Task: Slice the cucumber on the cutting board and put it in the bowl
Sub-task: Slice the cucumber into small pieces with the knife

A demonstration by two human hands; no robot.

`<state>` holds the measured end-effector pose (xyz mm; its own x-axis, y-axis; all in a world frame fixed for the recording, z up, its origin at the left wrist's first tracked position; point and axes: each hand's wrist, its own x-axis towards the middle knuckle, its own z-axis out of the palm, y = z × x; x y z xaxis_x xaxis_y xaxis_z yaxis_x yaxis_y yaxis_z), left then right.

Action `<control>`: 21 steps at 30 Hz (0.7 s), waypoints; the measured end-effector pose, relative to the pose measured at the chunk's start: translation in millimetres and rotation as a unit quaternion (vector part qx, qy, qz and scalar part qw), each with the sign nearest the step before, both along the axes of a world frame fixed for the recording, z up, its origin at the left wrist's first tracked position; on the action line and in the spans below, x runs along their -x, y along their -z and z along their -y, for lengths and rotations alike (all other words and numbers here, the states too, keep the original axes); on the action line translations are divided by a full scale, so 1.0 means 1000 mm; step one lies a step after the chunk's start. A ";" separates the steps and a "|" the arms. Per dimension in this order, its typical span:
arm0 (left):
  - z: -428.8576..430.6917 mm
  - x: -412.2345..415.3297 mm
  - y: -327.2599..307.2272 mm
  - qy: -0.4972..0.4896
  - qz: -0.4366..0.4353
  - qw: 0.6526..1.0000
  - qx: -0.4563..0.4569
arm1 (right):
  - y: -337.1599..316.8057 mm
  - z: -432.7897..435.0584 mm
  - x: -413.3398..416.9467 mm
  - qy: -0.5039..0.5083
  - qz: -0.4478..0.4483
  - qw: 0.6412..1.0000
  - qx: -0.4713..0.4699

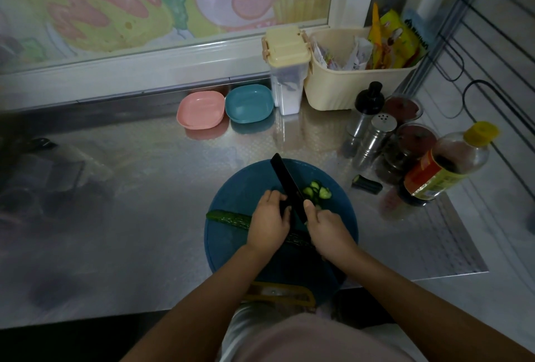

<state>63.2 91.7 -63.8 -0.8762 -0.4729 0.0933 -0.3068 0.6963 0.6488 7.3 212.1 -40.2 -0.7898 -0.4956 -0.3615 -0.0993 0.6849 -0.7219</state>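
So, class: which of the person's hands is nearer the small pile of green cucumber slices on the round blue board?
Right. The right hand sits just below the slices; the left hand is across the black knife.

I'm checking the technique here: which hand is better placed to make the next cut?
The right hand: it grips the knife, whose blade lies beside the slices. The left hand steadies the cucumber.

Along the counter's back edge, centre frame, a cream-lidded clear canister [286, 72] stands just left of a cream basket [347, 88] stuffed with packets, while at right a steel shaker [376, 137], dark jars [411, 144] and a yellow-capped sauce bottle [445, 165] cluster together.
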 end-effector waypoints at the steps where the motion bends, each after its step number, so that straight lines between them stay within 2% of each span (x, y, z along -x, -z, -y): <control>1: 0.000 0.000 0.000 -0.001 0.001 1.000 -0.001 | 0.001 0.002 -0.001 0.004 0.000 1.000 -0.002; 7: 0.001 0.000 -0.001 0.002 0.010 1.000 -0.008 | 0.001 0.019 0.001 0.002 0.000 1.000 -0.010; 14: 0.013 -0.006 -0.001 0.065 0.023 0.998 -0.010 | 0.003 0.016 0.009 0.006 0.012 1.000 -0.014; 21: 0.003 -0.006 -0.001 0.001 0.005 1.000 -0.009 | -0.003 0.003 0.005 0.004 0.014 1.000 -0.008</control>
<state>69.2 89.1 -63.3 -0.8779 -0.4727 0.0770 -0.3116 0.6858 0.6577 2.8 209.1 -37.7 -0.7825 -0.4843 -0.3914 -0.0739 0.6963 -0.7139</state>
